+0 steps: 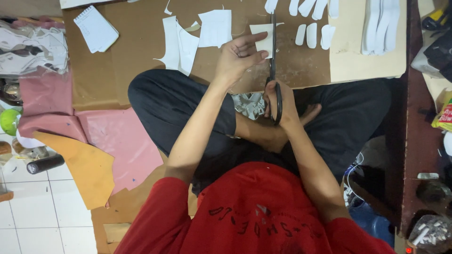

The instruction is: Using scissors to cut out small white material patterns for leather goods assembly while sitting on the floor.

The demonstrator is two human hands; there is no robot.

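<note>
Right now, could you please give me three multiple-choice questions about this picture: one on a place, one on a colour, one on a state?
1. Where does the spiral notepad lie?
A. on the brown board at upper left
B. on the white floor tiles
C. on the person's lap

2. What colour is the shirt?
A. blue
B. red
C. green

3. What does the right hand do?
A. rests empty
B. grips the scissors
C. holds a pen

Answers:
1 A, it sits on the brown board.
2 B, the cloth is plainly red.
3 B, its fingers are through the handles of the scissors, whose blades meet the white piece that the left hand holds.
</note>
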